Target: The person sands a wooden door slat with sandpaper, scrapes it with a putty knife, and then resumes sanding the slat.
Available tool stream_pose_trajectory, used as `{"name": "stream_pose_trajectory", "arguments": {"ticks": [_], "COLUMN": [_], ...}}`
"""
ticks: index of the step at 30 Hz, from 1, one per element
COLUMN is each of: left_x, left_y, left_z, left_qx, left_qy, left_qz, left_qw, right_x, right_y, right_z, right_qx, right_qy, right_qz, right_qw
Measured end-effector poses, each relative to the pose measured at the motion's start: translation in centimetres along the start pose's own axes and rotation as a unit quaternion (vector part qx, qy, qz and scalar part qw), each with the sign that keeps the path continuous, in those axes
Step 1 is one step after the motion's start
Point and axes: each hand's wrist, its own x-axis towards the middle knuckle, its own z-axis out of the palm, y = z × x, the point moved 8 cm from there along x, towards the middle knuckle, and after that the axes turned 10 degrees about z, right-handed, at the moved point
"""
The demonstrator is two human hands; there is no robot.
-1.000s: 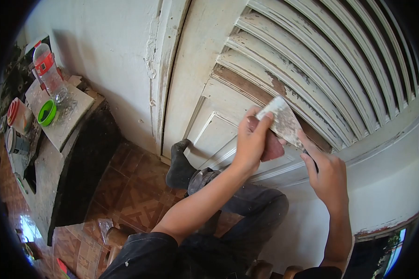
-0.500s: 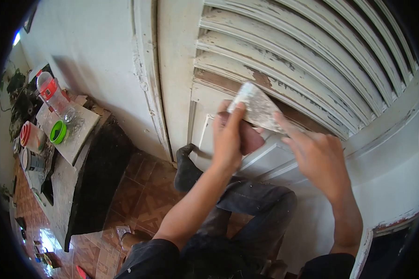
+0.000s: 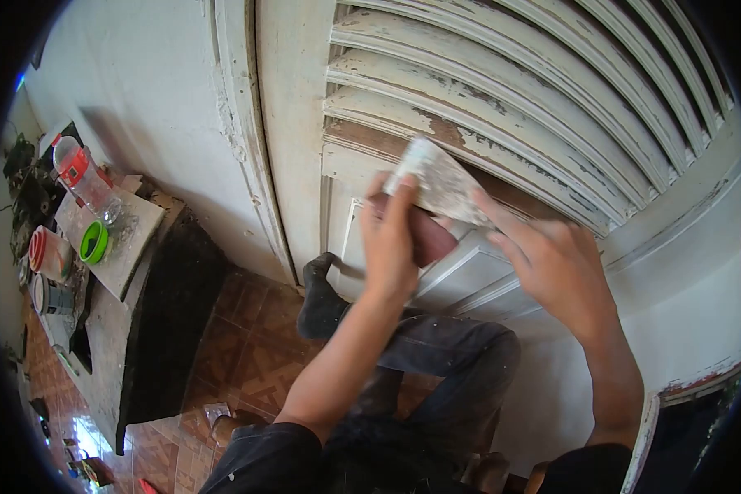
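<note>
A putty knife point(image 3: 438, 183), its broad blade caked white and grey, lies across the lower slats of the louvred door point(image 3: 461, 107). My right hand point(image 3: 561, 267) is closed at the knife's narrow end, index finger along the blade; the handle is hidden in the hand. A folded, reddish-brown sheet that looks like sandpaper point(image 3: 431, 239) is held in my left hand point(image 3: 389, 243), whose thumb also rests on the blade's near edge. Peeling white paint and bare brown wood show on the slats just beyond the blade.
On the left, a dusty black-sided stand point(image 3: 173, 321) bears a plastic bottle point(image 3: 82, 173), a green tub point(image 3: 94, 242), a red-rimmed container point(image 3: 49, 252) and a can point(image 3: 51, 294). My bent leg point(image 3: 453, 346) is close below the door. A white frame point(image 3: 646, 436) edges the lower right.
The whole view has shifted slightly, so the door and stand appear further left. Both hands keep their hold on the putty knife and the reddish-brown sheet.
</note>
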Motion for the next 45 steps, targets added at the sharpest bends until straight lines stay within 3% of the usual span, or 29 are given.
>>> {"name": "stream_pose_trajectory", "arguments": {"ticks": [6,8,11,14,18,21,23,25,29,38,45], "left_x": [3.0,2.2,-0.8,-3.4,-4.9,-3.8,-2.8,-1.2,-0.8,-4.8,-2.5], "left_y": [5.6,3.8,-0.2,-4.1,-5.6,-4.1,-2.3,-0.4,0.1,-5.9,-4.2], "left_z": [-1.8,-1.6,1.0,3.9,5.5,4.1,2.8,1.9,1.4,5.1,2.8], "left_qx": [0.051,0.036,-0.005,-0.043,-0.078,-0.056,-0.037,-0.022,0.010,-0.045,-0.034], "left_qy": [-0.009,-0.013,-0.013,-0.104,-0.103,-0.082,-0.028,-0.069,-0.069,-0.092,-0.074], "left_qz": [0.043,0.015,-0.050,-0.101,-0.121,-0.082,-0.073,-0.026,-0.043,-0.129,-0.071], "left_qw": [0.998,0.999,0.999,0.989,0.984,0.992,0.996,0.997,0.997,0.986,0.994], "right_x": [4.1,3.1,-0.7,-4.0,-5.3,-4.0,-2.5,-1.1,-0.8,-5.6,-4.0], "right_y": [-4.1,-3.1,0.2,4.0,5.1,3.8,2.5,1.0,0.9,5.1,3.2], "right_z": [-0.1,0.2,-0.7,-1.8,-2.6,-2.7,-1.9,-1.4,-1.0,-2.2,-0.7], "right_qx": [0.028,0.027,0.029,0.044,0.013,0.018,0.005,0.012,0.012,-0.029,-0.053], "right_qy": [-0.041,-0.060,-0.005,-0.021,-0.025,-0.009,-0.061,-0.055,-0.056,-0.016,-0.002], "right_qz": [-0.025,-0.012,-0.016,0.065,0.087,0.046,0.069,0.058,0.042,0.059,0.030], "right_qw": [0.998,0.998,0.999,0.997,0.996,0.999,0.996,0.997,0.998,0.998,0.998]}}
